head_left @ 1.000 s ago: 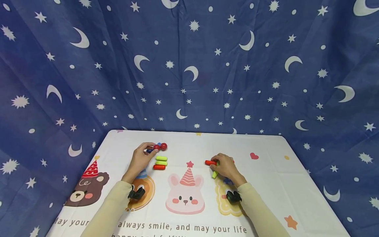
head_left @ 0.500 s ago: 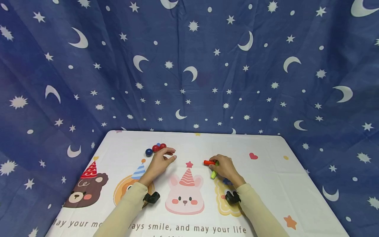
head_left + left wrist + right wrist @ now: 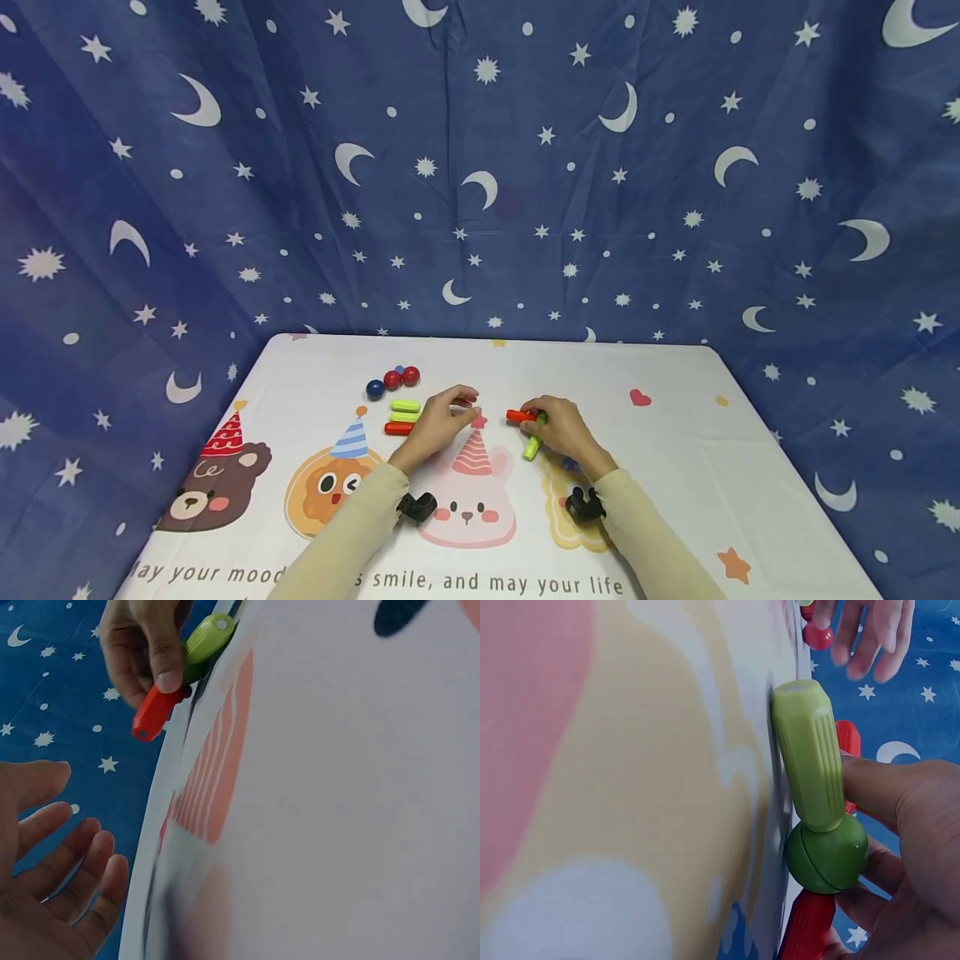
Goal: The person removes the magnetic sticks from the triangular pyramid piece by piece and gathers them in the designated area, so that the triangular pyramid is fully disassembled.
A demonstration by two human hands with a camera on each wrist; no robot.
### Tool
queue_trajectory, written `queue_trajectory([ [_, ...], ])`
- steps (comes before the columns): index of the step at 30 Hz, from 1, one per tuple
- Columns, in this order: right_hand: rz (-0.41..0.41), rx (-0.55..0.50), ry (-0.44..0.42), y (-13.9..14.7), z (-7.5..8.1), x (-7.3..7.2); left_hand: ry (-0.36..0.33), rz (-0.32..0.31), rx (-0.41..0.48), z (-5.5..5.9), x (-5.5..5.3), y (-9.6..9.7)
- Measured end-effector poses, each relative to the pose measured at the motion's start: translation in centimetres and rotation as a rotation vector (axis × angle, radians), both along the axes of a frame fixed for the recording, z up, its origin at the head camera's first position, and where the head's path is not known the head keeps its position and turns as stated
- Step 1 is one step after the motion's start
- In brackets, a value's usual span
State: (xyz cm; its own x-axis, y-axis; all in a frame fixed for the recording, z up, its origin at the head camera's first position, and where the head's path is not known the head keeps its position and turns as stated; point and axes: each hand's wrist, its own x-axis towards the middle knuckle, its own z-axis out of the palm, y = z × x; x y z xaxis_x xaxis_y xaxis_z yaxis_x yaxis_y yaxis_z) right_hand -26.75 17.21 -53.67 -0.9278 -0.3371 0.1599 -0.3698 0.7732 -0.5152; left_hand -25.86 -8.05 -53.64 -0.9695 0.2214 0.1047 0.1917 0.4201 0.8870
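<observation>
In the head view my right hand (image 3: 562, 429) holds a joined piece of sticks and a ball, low over the cloth. The right wrist view shows its green ball (image 3: 826, 855) with a ribbed yellow-green stick (image 3: 808, 754) on one side and a red stick (image 3: 808, 930) below. Another red stick (image 3: 519, 416) points left past the thumb and fingers. My left hand (image 3: 441, 423) hovers left of it, fingers loosely bent, nothing in its grasp. Left of that hand lie two yellow-green sticks (image 3: 406, 406) and a red stick (image 3: 398, 429).
Behind the loose sticks sit a dark blue ball (image 3: 375, 389), two red balls (image 3: 392, 380) and a lighter blue ball (image 3: 399, 368). A white printed cloth (image 3: 675, 467) covers the table. A blue star-and-moon curtain (image 3: 480, 167) rises along its back.
My left hand has left the balls and travelled right, past the loose sticks, toward the right hand. The right hand keeps its grip on the stick-and-ball piece, almost in place.
</observation>
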Motion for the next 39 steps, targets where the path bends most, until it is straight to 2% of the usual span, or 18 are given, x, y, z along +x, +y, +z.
queue_trajectory([
  [9, 0.017, -0.038, 0.002, -0.9, 0.3, 0.2, -0.024, -0.070, -0.007, -1.1, -0.3, 2.0],
  [14, 0.029, -0.055, -0.019, -1.2, 0.2, 0.4, -0.007, -0.091, -0.018, -1.4, -0.3, 2.7],
  [27, 0.052, -0.068, -0.012, -1.5, 0.2, 0.7, -0.004, -0.099, -0.077, -1.4, -0.3, 3.6],
  [33, 0.034, 0.009, -0.009, -0.9, 0.2, 0.8, -0.004, -0.084, -0.112, -1.4, -0.2, 3.6],
  [39, 0.045, 0.045, 0.001, -0.3, 0.4, 0.6, -0.003, -0.072, -0.106, -1.3, -0.4, 3.5],
])
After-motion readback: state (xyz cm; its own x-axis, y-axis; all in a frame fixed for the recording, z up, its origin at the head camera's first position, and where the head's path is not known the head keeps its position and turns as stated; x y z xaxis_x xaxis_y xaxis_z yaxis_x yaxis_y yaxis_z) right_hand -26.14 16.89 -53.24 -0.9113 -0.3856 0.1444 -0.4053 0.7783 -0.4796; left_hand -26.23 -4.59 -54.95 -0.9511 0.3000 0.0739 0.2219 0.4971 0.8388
